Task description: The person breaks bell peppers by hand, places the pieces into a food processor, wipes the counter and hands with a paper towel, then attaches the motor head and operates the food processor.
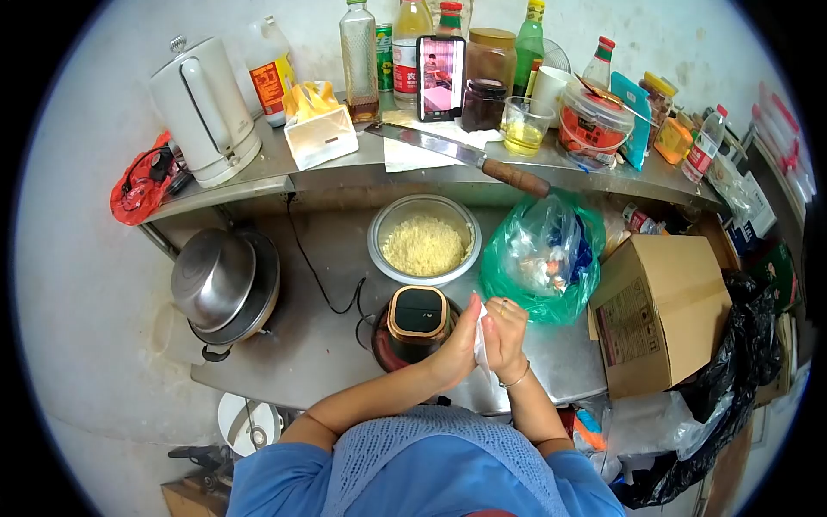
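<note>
A white tissue (pixel 481 345) is pressed between my two hands, above the front of the steel table. My left hand (pixel 455 351) closes on it from the left, thumb pointing up. From the right, my right hand (pixel 506 329) is folded over it with bent fingers; a bracelet is on that wrist. Just left of my hands stands an electric food chopper (pixel 418 312) with a black, copper-edged top; its bowl is partly hidden by my left arm. Behind it sits a metal bowl (pixel 376 250) of pale yellow chopped food (pixel 426 246).
A green plastic bag (pixel 500 280) of scraps and a cardboard box (pixel 668 302) stand to the right. At left is a pan (pixel 269 276) under an upturned metal bowl (pixel 214 277). The shelf behind holds a cleaver (pixel 457 151), a kettle (pixel 194 112), a phone (pixel 440 77) and several bottles.
</note>
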### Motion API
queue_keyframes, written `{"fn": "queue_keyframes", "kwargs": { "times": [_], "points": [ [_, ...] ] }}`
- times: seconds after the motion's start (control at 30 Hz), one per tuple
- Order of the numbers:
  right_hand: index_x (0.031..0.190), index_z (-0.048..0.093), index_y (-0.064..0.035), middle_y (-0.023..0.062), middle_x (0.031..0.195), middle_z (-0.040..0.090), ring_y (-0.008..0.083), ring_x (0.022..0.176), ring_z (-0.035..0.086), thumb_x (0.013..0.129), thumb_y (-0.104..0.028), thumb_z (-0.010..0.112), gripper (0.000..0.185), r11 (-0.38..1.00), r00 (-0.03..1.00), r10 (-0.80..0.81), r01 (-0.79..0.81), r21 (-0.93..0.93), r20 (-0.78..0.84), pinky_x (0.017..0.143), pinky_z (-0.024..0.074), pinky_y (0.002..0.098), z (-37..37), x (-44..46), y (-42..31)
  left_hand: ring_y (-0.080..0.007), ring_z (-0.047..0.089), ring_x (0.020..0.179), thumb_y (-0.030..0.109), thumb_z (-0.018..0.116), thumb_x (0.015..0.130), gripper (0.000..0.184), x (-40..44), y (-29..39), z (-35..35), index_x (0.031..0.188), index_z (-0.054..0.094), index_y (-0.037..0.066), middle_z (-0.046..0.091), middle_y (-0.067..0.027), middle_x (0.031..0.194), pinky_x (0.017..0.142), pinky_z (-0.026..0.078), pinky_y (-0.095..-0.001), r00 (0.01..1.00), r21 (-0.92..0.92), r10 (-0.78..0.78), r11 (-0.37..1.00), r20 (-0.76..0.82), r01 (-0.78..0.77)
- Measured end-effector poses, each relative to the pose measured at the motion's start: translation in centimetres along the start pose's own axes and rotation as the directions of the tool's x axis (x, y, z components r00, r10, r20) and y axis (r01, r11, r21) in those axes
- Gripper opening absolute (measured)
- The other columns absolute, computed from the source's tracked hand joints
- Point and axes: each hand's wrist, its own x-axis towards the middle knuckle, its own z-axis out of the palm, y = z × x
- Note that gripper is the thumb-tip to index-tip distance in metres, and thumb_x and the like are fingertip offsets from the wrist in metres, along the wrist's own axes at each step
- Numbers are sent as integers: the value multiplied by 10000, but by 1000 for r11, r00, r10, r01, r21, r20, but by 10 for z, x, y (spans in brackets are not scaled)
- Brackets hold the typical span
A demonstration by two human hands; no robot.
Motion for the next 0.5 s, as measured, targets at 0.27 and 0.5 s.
{"fn": "queue_keyframes", "kwargs": {
  "times": [0.27,0.5],
  "points": [
    [621,501,50,172,588,504,328,540,510,834,-95,432,267,967,946,220,-181,177,-238,539,394,381,2,-20,8,-113,363,1181,468,235,972,565,5,-21,-6,1300,336,19,408,-38,1249,1026,253,-271,995,233,43,970,88,-62],
    [736,555,46,144,681,582,176,623,537,942,-473,282,621,604,603,739,-395,693,-300,498,385,270,-2,-12,-12,-240,406,1215,516,295,937,694,7,-12,-17,1336,279,-51,427,-160,1300,1023,298,-366,986,363,33,927,165,-92]
  ]
}}
